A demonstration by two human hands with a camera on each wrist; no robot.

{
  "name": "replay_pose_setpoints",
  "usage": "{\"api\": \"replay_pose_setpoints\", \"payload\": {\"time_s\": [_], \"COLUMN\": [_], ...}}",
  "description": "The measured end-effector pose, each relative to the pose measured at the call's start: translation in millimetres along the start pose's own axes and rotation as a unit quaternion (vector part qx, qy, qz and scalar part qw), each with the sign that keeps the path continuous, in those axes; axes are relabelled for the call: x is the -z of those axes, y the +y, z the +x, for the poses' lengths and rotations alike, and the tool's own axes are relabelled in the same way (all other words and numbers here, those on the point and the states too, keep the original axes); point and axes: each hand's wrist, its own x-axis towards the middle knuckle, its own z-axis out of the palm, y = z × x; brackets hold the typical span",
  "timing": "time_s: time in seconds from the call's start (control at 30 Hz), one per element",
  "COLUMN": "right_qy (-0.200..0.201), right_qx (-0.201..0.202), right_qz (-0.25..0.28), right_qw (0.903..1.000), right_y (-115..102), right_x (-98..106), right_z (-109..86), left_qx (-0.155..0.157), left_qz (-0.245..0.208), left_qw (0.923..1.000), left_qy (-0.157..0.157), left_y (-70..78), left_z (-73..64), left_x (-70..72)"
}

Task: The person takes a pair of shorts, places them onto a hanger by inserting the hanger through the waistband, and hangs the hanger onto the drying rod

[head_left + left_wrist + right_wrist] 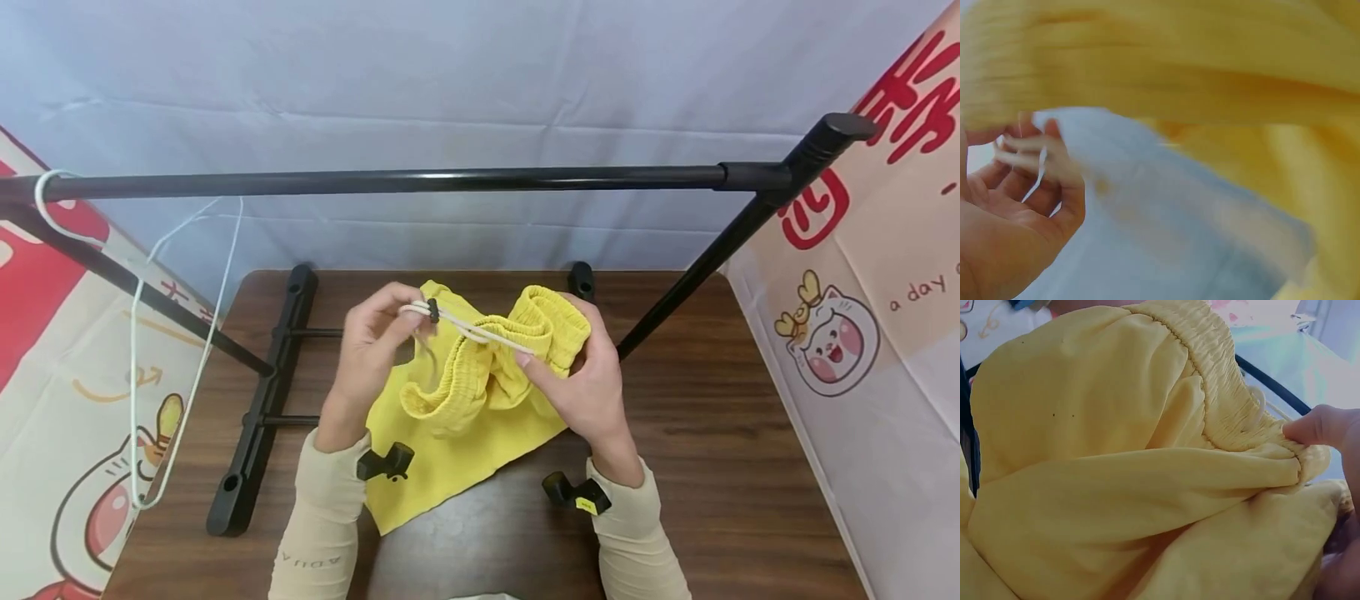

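Yellow shorts point(468, 454) with a gathered elastic waistband point(450, 387) lie partly on the table, their waist bunched up between both hands. My left hand point(371, 354) pinches the looped end of a white drawstring point(480, 332), beside a small black cord stopper point(432, 311). In the left wrist view the cord is blurred and runs across the curled fingers. My right hand point(592, 383) grips the waistband's right side, thumb on top, by the drawstring. The right wrist view shows that thumb pressing on the gathered waistband point(1210, 375); its other fingers are mostly hidden by cloth.
A black rack's top bar point(450, 181) crosses above the hands. Its left foot point(262, 408) stands on the brown wooden table point(720, 467). A white hanger point(135, 392) hangs from the bar at the left. Cloth walls point(450, 75) surround the table's back and sides.
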Motion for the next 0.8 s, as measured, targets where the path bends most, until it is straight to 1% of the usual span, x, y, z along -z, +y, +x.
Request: {"api": "replay_pose_setpoints", "payload": {"time_s": [0.07,0.13,0.17,0.23,0.27,0.33,0.37,0.47,0.57,0.63,0.7,0.73,0.77,0.8], "right_qy": [0.015,0.033,0.043,0.058,0.063,0.069,0.07,0.068,0.072,0.076,0.081,0.081,0.08,0.078], "right_qx": [-0.009,-0.016,-0.018,-0.022,-0.023,-0.026,-0.028,-0.031,-0.031,-0.029,-0.026,-0.025,-0.024,-0.022], "right_qz": [-0.02,-0.03,-0.033,-0.036,-0.036,-0.036,-0.036,-0.034,-0.031,-0.03,-0.03,-0.027,-0.026,-0.024], "right_qw": [0.9997,0.9989,0.9984,0.9974,0.9971,0.9966,0.9965,0.9966,0.9965,0.9962,0.996,0.996,0.9962,0.9964], "right_y": [2,3,4,6,6,6,6,5,5,5,6,6,6,7], "right_x": [1,2,2,3,4,5,5,5,7,8,9,10,10,10], "right_z": [0.9,2.2,3.1,4.7,5.5,6.8,7.3,7.8,7.9,8.3,8.8,9.1,9.4,9.6], "left_qx": [-0.006,-0.017,-0.021,-0.027,-0.03,-0.032,-0.033,-0.037,-0.059,-0.067,-0.065,-0.059,-0.054,-0.051], "left_qz": [-0.009,0.002,0.012,0.046,0.062,0.098,0.12,0.184,0.249,0.287,0.324,0.342,0.358,0.37], "left_qw": [0.9999,0.9999,0.9997,0.9979,0.9958,0.9892,0.9842,0.9647,0.9397,0.9219,0.906,0.9001,0.8963,0.8959], "left_qy": [0.011,0.003,-0.006,-0.037,-0.06,-0.104,-0.126,-0.184,-0.226,-0.252,-0.264,-0.263,-0.256,-0.241], "left_y": [15.7,31.7,39.8,54.0,59.9,69.4,72.7,77.3,74.5,71.2,67.8,66.4,65.1,64.1], "left_z": [-3.0,-8.2,-11.8,-20.4,-24.8,-34.5,-39.6,-52.4,-62.8,-68.8,-73.8,-75.9,-77.8,-78.9], "left_x": [1.1,0.5,-0.6,-4.7,-7.2,-13.3,-16.0,-24.2,-32.6,-39.3,-44.8,-46.9,-47.9,-48.4]}}
